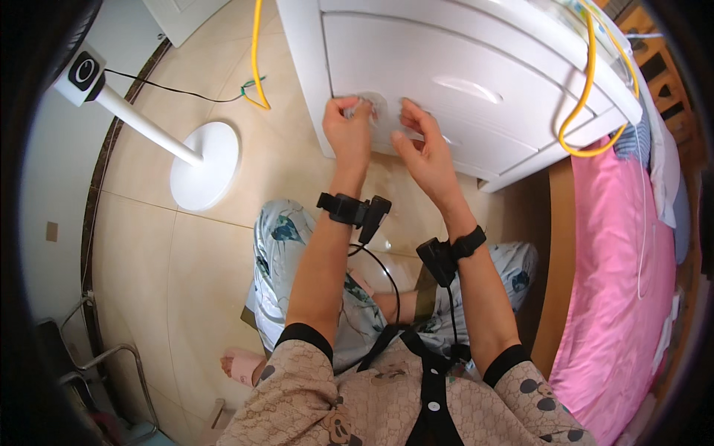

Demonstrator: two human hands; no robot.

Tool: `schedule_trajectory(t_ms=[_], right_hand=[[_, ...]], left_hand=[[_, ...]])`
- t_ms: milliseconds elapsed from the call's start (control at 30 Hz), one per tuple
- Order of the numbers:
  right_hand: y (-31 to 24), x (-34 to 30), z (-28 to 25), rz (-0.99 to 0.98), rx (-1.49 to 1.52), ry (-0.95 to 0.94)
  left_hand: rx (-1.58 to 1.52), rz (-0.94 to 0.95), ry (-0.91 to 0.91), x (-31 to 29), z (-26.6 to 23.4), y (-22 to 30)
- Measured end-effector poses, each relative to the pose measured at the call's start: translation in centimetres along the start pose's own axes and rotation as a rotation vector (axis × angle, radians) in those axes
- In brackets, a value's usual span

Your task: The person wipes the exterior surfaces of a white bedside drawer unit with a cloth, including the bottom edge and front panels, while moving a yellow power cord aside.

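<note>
In front of a white chest of drawers (439, 59), both my hands are raised close to its lower drawer fronts. My left hand (348, 137) is closed, thumb and fingertips pinched by a pale, see-through patch (374, 99) at the left side of the drawers. What those fingers grip is too faint to name. A short way to the right, my right hand (428, 152) has its thumb apart from bent fingers. Nothing shows in it, and its fingertips are near the drawer front. Black straps with small black devices sit on both wrists.
A white round-based stand (204, 167) is on the tiled floor at left, with a black cord behind it. Yellow cables (585, 97) hang over the chest's right corner and at its left. A bed with a pink cover (606, 275) borders the right. A metal-framed chair (123, 357) is at lower left.
</note>
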State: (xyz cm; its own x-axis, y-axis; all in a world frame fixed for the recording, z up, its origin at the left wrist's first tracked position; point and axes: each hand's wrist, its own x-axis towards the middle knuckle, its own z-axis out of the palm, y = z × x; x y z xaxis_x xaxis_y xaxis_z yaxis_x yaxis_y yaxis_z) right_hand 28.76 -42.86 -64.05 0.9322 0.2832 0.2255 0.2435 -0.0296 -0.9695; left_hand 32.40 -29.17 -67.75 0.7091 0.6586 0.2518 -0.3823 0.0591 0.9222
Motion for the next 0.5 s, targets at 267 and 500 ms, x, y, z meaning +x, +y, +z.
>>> schedule_trajectory(t_ms=[267,500], right_hand=[[4.0,1.0,1.8,0.143,0.011,-0.078],[3.8,1.6,4.0,0.022,0.085,-0.191]], left_hand=[[0.174,-0.182,0.06,-0.5,-4.5,-5.2],[0.09,-0.072,0.072,0.1,-2.1,-1.0]])
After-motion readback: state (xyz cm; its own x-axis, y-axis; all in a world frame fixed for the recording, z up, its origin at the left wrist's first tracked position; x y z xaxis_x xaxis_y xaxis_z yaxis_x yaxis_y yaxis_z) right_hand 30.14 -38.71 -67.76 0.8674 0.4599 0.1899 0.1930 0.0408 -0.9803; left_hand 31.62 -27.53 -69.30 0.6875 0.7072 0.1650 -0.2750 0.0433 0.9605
